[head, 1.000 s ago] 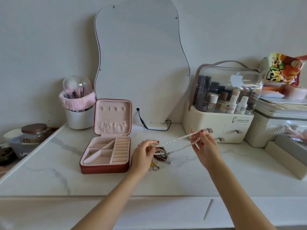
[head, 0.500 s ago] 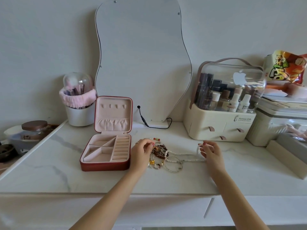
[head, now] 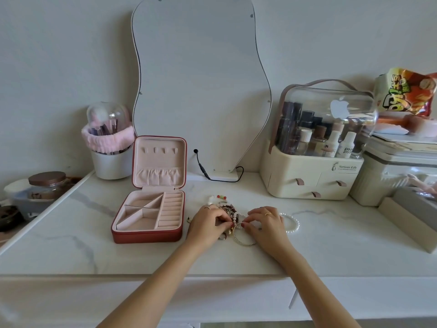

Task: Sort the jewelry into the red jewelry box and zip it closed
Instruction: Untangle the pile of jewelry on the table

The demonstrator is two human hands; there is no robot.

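Jewelry pile [head: 228,209] beside one open red jewelry box [head: 147,218]; left hand [head: 209,224], right hand [head: 266,224] both pinching it.

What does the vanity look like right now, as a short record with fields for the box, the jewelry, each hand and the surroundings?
box: red jewelry box, lid open, compartments look empty
jewelry: tangled pile on the marble top, right of the box; pearl strand and thin bangle beside it
left hand: fingers pinching pieces in the pile
right hand: fingertips pinching a piece at the pile's edge
surroundings: wavy mirror behind, cosmetics organizer to the right
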